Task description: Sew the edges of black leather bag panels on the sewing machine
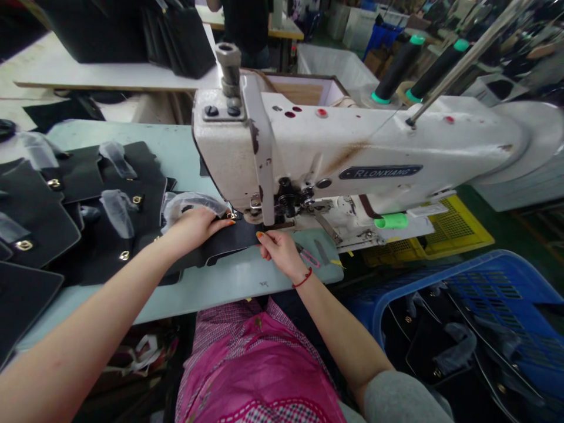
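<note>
A black leather panel lies on the pale green sewing table, its far end running under the presser foot of a white Rlonxiang industrial sewing machine. My left hand presses down on the panel, just below a gold clasp wrapped in clear plastic film. My right hand pinches the panel's edge close to the presser foot. The needle is hidden behind the machine's parts.
Several black panels with gold fittings are piled on the table's left. Small pink-handled snips lie right of my right hand. A blue crate holds more black panels; a yellow crate sits beyond it. A person stands far back.
</note>
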The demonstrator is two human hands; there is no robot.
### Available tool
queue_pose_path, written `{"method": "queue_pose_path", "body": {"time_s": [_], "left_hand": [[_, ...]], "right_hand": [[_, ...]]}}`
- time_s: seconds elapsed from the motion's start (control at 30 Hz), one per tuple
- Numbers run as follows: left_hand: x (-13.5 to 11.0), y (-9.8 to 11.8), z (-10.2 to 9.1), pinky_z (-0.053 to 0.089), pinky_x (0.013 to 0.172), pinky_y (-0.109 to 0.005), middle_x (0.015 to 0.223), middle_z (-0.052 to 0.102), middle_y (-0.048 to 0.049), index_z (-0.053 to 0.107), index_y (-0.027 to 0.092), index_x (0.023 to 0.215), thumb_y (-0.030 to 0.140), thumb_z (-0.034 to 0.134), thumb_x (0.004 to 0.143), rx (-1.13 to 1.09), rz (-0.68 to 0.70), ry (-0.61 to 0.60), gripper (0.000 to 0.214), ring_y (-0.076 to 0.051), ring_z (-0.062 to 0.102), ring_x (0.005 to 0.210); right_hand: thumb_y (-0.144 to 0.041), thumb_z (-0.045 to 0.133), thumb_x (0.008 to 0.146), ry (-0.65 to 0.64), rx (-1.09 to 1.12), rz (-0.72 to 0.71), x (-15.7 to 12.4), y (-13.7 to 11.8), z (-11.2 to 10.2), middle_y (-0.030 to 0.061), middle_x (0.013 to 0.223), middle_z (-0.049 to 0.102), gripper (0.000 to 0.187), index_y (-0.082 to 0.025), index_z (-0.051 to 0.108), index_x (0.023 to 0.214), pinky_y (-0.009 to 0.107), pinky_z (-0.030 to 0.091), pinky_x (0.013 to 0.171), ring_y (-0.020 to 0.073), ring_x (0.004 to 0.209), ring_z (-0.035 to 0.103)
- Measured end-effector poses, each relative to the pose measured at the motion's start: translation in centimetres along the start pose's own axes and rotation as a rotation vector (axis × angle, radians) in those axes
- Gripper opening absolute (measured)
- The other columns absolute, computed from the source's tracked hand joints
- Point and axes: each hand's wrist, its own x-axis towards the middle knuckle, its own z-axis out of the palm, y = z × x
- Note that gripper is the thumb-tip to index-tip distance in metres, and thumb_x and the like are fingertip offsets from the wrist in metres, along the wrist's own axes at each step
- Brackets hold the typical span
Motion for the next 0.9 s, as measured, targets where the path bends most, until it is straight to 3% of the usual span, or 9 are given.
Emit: {"method": "queue_pose_path", "body": {"time_s": [0.1, 0.3, 0.4, 0.5, 0.57, 0.6, 0.7, 0.8, 0.9], "left_hand": [[0.7, -0.5, -0.4, 0.045, 0.069, -0.035, 0.079, 0.070, -0.0138, 0.069, 0.012, 0.084, 0.054, 0.045, 0.094, 0.157, 0.032, -0.090, 0.049, -0.026, 0.064, 0.073], [2.4, -1.2, -1.0, 0.039, 0.062, -0.028, 0.078, 0.070, -0.0125, 0.067, 0.008, 0.086, 0.058, 0.042, 0.094, 0.179, 0.019, -0.128, 0.056, -0.020, 0.057, 0.066], [1.6, 0.4, -2.3, 0.034, 0.058, -0.028, 0.071, 0.067, -0.0115, 0.067, 0.010, 0.084, 0.058, 0.041, 0.094, 0.246, -0.054, -0.139, 0.055, -0.021, 0.056, 0.062], [-1.7, 4.0, -2.9, 0.034, 0.058, -0.030, 0.074, 0.066, -0.0102, 0.065, 0.017, 0.079, 0.052, 0.041, 0.095, 0.274, -0.132, 0.062, 0.046, -0.025, 0.058, 0.069], [-4.9, 6.7, -1.8, 0.039, 0.065, -0.032, 0.077, 0.063, -0.0083, 0.061, 0.020, 0.076, 0.046, 0.041, 0.096, 0.055, -0.120, 0.259, 0.038, -0.023, 0.058, 0.076], [-6.3, 8.0, -0.6, 0.039, 0.064, -0.032, 0.070, 0.058, -0.0056, 0.058, 0.021, 0.071, 0.045, 0.043, 0.095, -0.154, -0.087, 0.263, 0.037, -0.021, 0.055, 0.069], [-8.7, 10.5, 3.9, 0.034, 0.051, -0.028, 0.057, 0.045, 0.0008, 0.054, 0.022, 0.065, 0.050, 0.052, 0.090, -0.935, -0.215, 0.066, 0.038, -0.014, 0.041, 0.052], [-7.5, 11.1, 7.3, 0.030, 0.046, -0.022, 0.066, 0.050, 0.0022, 0.064, 0.021, 0.091, 0.052, 0.067, 0.080, -1.574, -0.474, 0.070, 0.033, -0.010, 0.040, 0.051], [-4.7, 10.6, 8.0, 0.040, 0.052, -0.023, 0.076, 0.059, -0.0033, 0.067, 0.015, 0.088, 0.053, 0.078, 0.068, -1.839, -0.555, 0.146, 0.044, -0.012, 0.052, 0.063]], "right_hand": [[-0.061, 0.051, 0.089, 0.010, 0.036, 0.030, 0.4, -0.4, 0.2, -0.0023, 0.050, 0.054, 0.052, -0.019, 0.054, 0.059, 0.021, 0.037, 0.048, 0.0087, 0.045, 0.048], [-0.061, 0.054, 0.086, 0.106, 0.110, 0.111, 1.0, -0.8, 1.1, -0.0025, 0.048, 0.055, 0.049, -0.017, 0.062, 0.067, 0.020, 0.036, 0.043, 0.0076, 0.040, 0.046], [-0.063, 0.055, 0.086, 0.146, 0.105, 0.147, 1.2, -0.8, 1.4, -0.0014, 0.048, 0.056, 0.050, -0.017, 0.062, 0.066, 0.020, 0.038, 0.042, 0.0079, 0.039, 0.047], [-0.063, 0.054, 0.085, 0.158, 0.100, 0.169, 1.4, -0.8, 1.5, -0.0004, 0.048, 0.058, 0.051, -0.017, 0.062, 0.065, 0.021, 0.040, 0.042, 0.0088, 0.038, 0.049], [-0.064, 0.054, 0.085, 0.145, 0.093, 0.168, 1.4, -0.9, 1.4, 0.0000, 0.048, 0.058, 0.052, -0.017, 0.062, 0.065, 0.021, 0.040, 0.041, 0.0091, 0.038, 0.049], [-0.064, 0.054, 0.085, 0.138, 0.086, 0.165, 1.4, -0.9, 1.3, 0.0002, 0.048, 0.058, 0.052, -0.017, 0.062, 0.064, 0.021, 0.040, 0.041, 0.0092, 0.038, 0.049], [-0.064, 0.054, 0.085, 0.134, 0.063, 0.147, 1.3, -0.9, 1.2, 0.0006, 0.049, 0.059, 0.052, -0.017, 0.063, 0.064, 0.021, 0.040, 0.041, 0.0095, 0.038, 0.050], [-0.064, 0.054, 0.086, 0.146, 0.043, 0.137, 1.3, -0.9, 1.1, 0.0008, 0.049, 0.060, 0.051, -0.018, 0.063, 0.065, 0.022, 0.041, 0.042, 0.0105, 0.039, 0.052], [-0.062, 0.054, 0.086, 0.154, 0.031, 0.128, 1.3, -1.1, 1.1, 0.0002, 0.047, 0.058, 0.050, -0.018, 0.063, 0.065, 0.022, 0.040, 0.042, 0.0107, 0.038, 0.051]]}}
